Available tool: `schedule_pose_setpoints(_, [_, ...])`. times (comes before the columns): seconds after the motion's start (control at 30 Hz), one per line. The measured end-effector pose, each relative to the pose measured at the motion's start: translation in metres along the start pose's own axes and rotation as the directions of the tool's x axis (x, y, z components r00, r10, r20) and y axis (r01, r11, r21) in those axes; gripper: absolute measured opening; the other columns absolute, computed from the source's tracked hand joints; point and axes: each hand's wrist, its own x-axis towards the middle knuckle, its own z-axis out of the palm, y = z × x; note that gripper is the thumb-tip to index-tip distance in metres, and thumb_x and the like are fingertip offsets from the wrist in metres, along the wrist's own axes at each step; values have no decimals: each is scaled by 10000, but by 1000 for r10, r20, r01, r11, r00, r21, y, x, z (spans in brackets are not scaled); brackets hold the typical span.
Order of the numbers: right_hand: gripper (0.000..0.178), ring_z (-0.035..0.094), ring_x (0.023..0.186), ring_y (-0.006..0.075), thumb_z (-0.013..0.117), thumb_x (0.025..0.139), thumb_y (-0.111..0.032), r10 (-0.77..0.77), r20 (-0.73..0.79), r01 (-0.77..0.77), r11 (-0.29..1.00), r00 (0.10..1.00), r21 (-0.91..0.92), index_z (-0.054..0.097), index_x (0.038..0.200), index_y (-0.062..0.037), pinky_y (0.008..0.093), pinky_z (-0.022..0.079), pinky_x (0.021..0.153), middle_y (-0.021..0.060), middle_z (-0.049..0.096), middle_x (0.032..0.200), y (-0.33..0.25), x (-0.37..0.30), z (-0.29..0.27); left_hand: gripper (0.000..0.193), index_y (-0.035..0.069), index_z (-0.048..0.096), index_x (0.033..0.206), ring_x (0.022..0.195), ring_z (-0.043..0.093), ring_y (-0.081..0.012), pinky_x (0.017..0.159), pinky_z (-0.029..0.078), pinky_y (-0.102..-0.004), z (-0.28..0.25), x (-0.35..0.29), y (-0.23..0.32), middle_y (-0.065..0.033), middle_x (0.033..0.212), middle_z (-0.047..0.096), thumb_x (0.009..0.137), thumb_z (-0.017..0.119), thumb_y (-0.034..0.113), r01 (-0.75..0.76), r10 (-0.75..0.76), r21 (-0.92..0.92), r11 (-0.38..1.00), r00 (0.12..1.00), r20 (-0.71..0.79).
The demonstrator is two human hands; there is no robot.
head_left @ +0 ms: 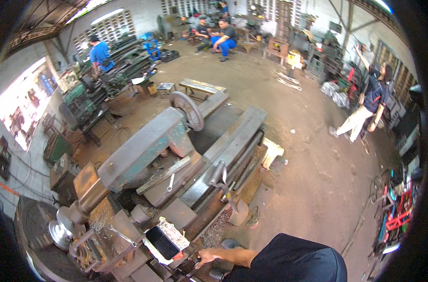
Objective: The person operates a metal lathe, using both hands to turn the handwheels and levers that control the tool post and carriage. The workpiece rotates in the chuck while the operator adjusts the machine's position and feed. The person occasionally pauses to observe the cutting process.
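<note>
My right hand (204, 257) reaches in from the lower right under a black sleeve (294, 258). Its fingers are closed round what looks like a metal handle (192, 270) at the front of a large lathe; part of the grip is hidden. Just left of it, a black phone (162, 243) lies on a white packet on the carriage. A wrench (122, 235) rests further left among metal chips. Beyond that, a shiny round metal workpiece (61, 229) sits between the big chuck (35, 223) and the tailstock (141, 148). My left hand is out of view.
The lathe bed (228, 152) stretches away, with a handwheel (187, 111) at the tailstock's end and a second wrench (170, 182) on its base. One person (368, 101) stands at right, another (100, 55) at a machine far left; two sit at the back. Red metal racks (398, 211) stand at right.
</note>
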Motion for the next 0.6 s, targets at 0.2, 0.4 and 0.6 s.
schedule_pose_setpoints(0.2, [611, 690, 742, 237, 697, 762, -688, -7, 36, 12, 990, 999, -138, 727, 980, -118, 401, 519, 737, 86, 699, 744, 18, 14, 5, 871, 60, 359, 1476, 477, 500, -174, 406, 416, -311, -1, -10, 9, -162, 1024, 620, 781, 856, 228, 150, -136, 119, 982, 984, -115])
schedule_pose_setpoints(0.4, [758, 666, 992, 392, 654, 743, -746, -49, 56, 58, 983, 997, -176, 708, 1128, -96, 445, 493, 874, 242, 706, 995, 49, 36, 19, 920, 2, 416, 1438, 736, 626, -240, 577, 531, -344, -4, 17, -45, -180, 1129, 630, 714, 901, 295, -362, 425, 292, 885, 885, -190])
schedule_pose_setpoints(0.6, [1061, 647, 1041, 447, 584, 695, -865, -30, 92, 46, 983, 995, -176, 668, 1073, 122, 480, 476, 949, 338, 675, 1027, 49, 31, 10, 944, 77, 366, 1482, 456, 523, -165, 357, 410, -310, -11, 41, -94, -145, 917, 626, 718, 895, 247, -195, 248, 243, 950, 945, -214])
